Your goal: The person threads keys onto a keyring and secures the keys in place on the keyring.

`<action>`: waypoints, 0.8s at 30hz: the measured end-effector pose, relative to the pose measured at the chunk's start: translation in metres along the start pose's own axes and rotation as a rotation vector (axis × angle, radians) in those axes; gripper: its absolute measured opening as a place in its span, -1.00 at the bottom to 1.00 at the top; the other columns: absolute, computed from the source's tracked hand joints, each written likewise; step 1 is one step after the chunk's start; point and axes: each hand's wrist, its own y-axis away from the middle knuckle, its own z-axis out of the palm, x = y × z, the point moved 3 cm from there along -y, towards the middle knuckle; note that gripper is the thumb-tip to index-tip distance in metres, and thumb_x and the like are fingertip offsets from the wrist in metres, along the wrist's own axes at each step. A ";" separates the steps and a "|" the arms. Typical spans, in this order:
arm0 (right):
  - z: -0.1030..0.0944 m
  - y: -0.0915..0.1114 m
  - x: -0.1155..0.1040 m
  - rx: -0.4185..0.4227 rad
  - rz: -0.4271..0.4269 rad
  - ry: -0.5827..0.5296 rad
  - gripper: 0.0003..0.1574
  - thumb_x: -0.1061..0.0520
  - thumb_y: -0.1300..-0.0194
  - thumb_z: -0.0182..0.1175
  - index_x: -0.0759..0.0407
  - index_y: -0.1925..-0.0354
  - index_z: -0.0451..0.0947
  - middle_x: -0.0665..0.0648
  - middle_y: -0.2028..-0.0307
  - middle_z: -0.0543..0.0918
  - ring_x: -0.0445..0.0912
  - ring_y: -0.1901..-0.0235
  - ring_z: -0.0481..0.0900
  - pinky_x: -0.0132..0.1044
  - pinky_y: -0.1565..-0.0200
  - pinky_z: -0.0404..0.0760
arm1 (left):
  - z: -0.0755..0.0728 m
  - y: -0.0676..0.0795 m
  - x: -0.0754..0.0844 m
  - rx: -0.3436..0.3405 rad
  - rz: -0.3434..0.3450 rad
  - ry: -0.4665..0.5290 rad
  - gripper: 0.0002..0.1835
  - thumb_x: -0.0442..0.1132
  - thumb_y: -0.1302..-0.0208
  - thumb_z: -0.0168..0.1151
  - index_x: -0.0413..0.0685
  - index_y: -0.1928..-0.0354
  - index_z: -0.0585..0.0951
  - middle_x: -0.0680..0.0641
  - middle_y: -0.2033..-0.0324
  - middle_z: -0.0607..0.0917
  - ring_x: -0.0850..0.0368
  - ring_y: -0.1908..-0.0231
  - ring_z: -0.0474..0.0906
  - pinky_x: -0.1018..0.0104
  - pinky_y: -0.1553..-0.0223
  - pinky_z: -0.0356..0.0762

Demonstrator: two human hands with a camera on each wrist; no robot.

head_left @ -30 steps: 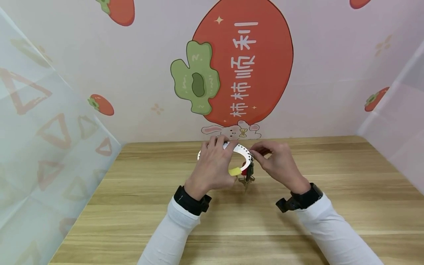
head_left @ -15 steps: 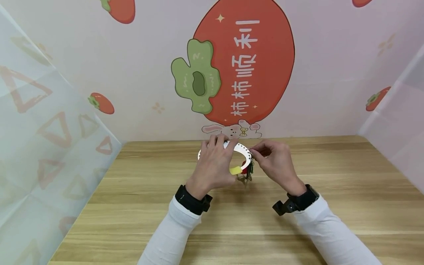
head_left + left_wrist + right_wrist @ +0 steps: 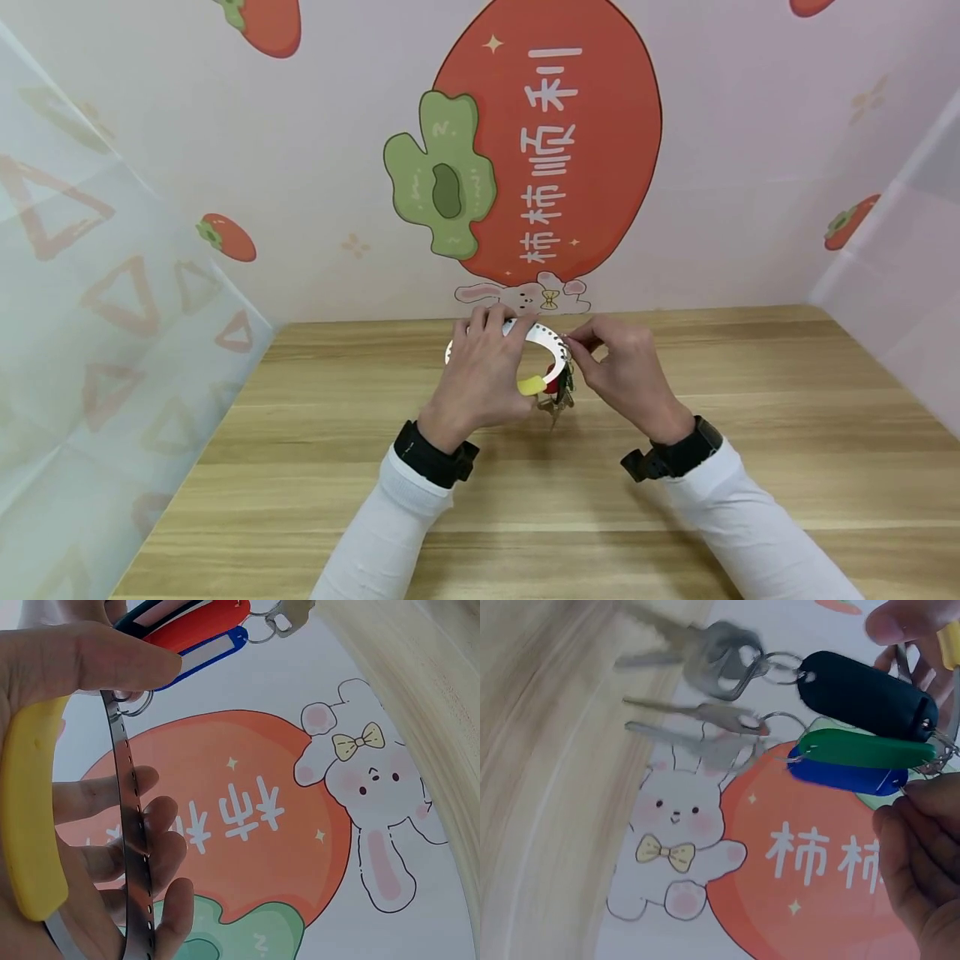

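Observation:
My left hand (image 3: 483, 367) grips a big metal key ring (image 3: 557, 348), edged with small holes, above the table. The thumb lies near its yellow handle (image 3: 34, 817), and the fingers curl round the holed band. From its right side hang key tags: black (image 3: 866, 690), green (image 3: 866, 748), blue (image 3: 847, 778) and red (image 3: 201, 626). Several keys (image 3: 724, 660) dangle from their split rings. My right hand (image 3: 626, 375) pinches with thumb and forefinger at the small metal ring by the blue tag's end. The fingertips partly hide that ring.
Below both hands lies a wood-grain table (image 3: 525, 533). A white backdrop with a large printed persimmon (image 3: 622, 125) and a rabbit (image 3: 525, 297) stands behind it. Light side panels (image 3: 112, 350) flank the table, and each wrist wears a black strap (image 3: 431, 454).
The tags and keys have shifted and fanned out a little under the big ring. My right wrist has turned slightly; the left hand keeps its grip in nearly the same place.

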 end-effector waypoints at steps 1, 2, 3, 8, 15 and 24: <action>0.000 0.000 -0.001 -0.001 -0.016 0.010 -0.73 0.49 0.01 0.49 0.31 0.36 0.63 0.13 0.47 0.73 -0.12 0.52 0.68 -0.26 0.50 0.61 | 0.000 0.000 0.000 0.000 -0.001 0.003 -0.02 0.08 0.23 0.61 0.00 -0.35 0.49 -0.20 -0.12 0.52 -0.18 -0.13 0.39 -0.18 -0.07 0.39; 0.000 0.000 -0.001 -0.003 -0.033 0.020 -0.72 0.49 0.01 0.49 0.31 0.35 0.63 0.14 0.47 0.72 -0.11 0.52 0.68 -0.25 0.50 0.61 | 0.000 0.000 0.000 0.000 -0.001 0.001 -0.02 0.07 0.23 0.60 0.01 -0.35 0.48 -0.20 -0.12 0.52 -0.17 -0.13 0.39 -0.18 -0.08 0.39; -0.001 0.000 -0.001 -0.005 -0.047 0.028 -0.72 0.49 0.01 0.50 0.32 0.35 0.62 0.14 0.47 0.72 -0.10 0.51 0.68 -0.24 0.50 0.61 | 0.000 0.000 0.000 0.000 -0.001 0.001 -0.03 0.06 0.22 0.60 0.01 -0.36 0.48 -0.20 -0.12 0.52 -0.17 -0.13 0.39 -0.19 -0.08 0.39; -0.002 0.000 -0.002 -0.016 -0.094 0.055 -0.70 0.50 0.02 0.49 0.33 0.34 0.60 0.16 0.45 0.70 -0.08 0.49 0.67 -0.21 0.48 0.63 | -0.001 0.001 0.000 0.002 0.003 0.011 -0.04 0.06 0.21 0.60 0.01 -0.34 0.48 -0.19 -0.12 0.52 -0.16 -0.12 0.39 -0.18 -0.09 0.39; -0.002 0.000 -0.003 -0.029 -0.129 0.077 -0.68 0.50 0.05 0.51 0.32 0.34 0.61 0.16 0.44 0.69 -0.06 0.49 0.67 -0.22 0.48 0.62 | 0.001 0.001 0.001 -0.012 -0.004 0.013 -0.05 0.11 0.21 0.60 -0.02 -0.33 0.49 -0.21 -0.13 0.53 -0.17 -0.12 0.39 -0.19 -0.08 0.39; -0.001 0.001 -0.002 -0.052 -0.142 0.071 -0.68 0.49 0.06 0.51 0.31 0.33 0.62 0.15 0.42 0.68 -0.05 0.47 0.66 -0.21 0.48 0.61 | 0.001 0.001 0.000 -0.032 -0.014 -0.016 -0.03 0.08 0.19 0.58 0.00 -0.37 0.48 -0.18 -0.14 0.52 -0.16 -0.11 0.40 -0.17 -0.10 0.39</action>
